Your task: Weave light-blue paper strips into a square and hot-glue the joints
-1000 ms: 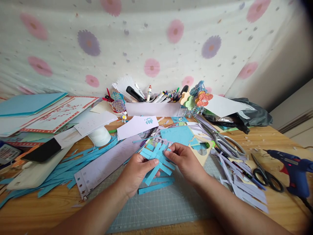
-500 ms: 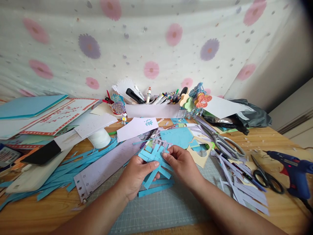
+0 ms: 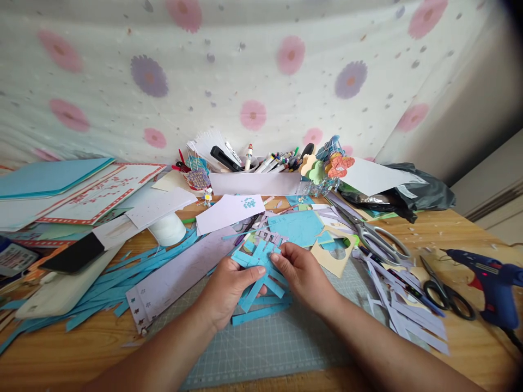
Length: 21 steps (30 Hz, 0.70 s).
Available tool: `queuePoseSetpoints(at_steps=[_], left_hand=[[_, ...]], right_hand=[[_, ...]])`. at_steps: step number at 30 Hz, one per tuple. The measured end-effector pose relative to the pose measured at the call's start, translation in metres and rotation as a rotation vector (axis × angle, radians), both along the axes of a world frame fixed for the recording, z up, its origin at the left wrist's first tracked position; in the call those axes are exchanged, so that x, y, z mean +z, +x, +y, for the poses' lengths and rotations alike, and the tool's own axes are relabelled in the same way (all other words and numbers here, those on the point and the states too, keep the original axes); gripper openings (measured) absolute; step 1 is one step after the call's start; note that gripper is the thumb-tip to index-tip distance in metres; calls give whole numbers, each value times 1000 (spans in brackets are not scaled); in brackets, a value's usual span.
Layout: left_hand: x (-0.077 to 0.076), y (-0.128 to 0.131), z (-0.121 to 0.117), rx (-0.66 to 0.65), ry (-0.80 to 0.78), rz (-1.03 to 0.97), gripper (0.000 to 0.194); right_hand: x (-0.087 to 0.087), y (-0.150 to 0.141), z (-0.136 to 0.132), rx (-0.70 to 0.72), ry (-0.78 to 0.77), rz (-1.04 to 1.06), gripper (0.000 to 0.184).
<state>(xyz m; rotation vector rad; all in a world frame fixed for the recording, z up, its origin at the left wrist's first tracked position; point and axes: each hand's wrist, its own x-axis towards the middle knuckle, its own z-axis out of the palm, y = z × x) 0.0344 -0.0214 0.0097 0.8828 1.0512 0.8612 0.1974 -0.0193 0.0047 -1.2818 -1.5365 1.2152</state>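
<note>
Two bare hands hold a bright-blue star-like piece of crossed flat paper strips [image 3: 261,255] between them, above a grey-green gridded cutting mat [image 3: 261,348]. The left hand [image 3: 226,283] is nearly closed on it, thumb pressed on top and fingertips showing beneath; the right hand [image 3: 301,272] pinches its right edge between thumb and forefinger, the other fingers curled. Loose blue paper strips [image 3: 260,314] lie on the mat just below the piece. Left of the hands, a long pale-lilac paper panel [image 3: 180,269] with star-shaped cut-outs at its near end slants beside a heap of long blue paper strips [image 3: 110,286]. Beyond the right hand rests a square cream card with a round hole [image 3: 324,260], near a blue paper sheet [image 3: 296,226]. Farther right lie large grey-handled metal scissors [image 3: 382,242], thin lilac paper strips [image 3: 423,324], smaller black-handled scissors [image 3: 445,296] and a dark-blue glue gun [image 3: 494,283]. Directly ahead of the hands, a long white box [image 3: 255,184] holds pens and markers [image 3: 280,160].
</note>
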Motion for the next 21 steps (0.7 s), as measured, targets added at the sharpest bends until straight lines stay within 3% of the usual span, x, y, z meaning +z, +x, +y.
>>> queuePoseSetpoints(at_steps=[7,13,17,21], left_hand=[[3,1,1,6,-3,-14,34],[2,0,0,41,40,-6,31],[6,-8,3,42,162,17,29],[15,-19,10,60,356,131,38]], right_hand=[[5,0,-2,81,-35,117,44],[9,-1,-2,191,-78,297,30],[4,3,2,85,-80,225,28],[5,7,3,124,-173,250,28]])
